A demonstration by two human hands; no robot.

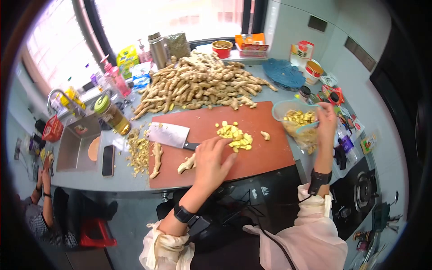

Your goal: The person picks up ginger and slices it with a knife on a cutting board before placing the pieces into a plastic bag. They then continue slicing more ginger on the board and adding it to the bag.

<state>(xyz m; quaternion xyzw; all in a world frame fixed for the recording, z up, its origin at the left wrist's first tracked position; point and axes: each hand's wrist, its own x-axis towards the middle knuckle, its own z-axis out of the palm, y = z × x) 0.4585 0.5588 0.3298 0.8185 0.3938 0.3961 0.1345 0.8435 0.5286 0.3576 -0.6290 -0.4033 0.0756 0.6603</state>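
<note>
My left hand (214, 161) is over the reddish-brown cutting board (265, 159), thumb apart and fingers stretched out beside a pile of yellow ginger slices (241, 140). A cleaver (170, 134) lies flat on the board, its black handle running up to that hand. Two pieces of ginger root (156, 159) rest near the board's front left, and a small ginger knob (265, 135) lies right of the slices. At the board's right edge, my right hand (327, 121) grips the rim of a light-blue translucent plastic bowl (280, 109) containing sliced ginger.
A large heap of ginger root (198, 81) covers the back of the counter. Ginger peelings (137, 150), a phone (108, 160) and a lidded jar (110, 114) stand left, beside the sink (67, 155). A stove (360, 193) is at right. Another person (42, 211) sits far left.
</note>
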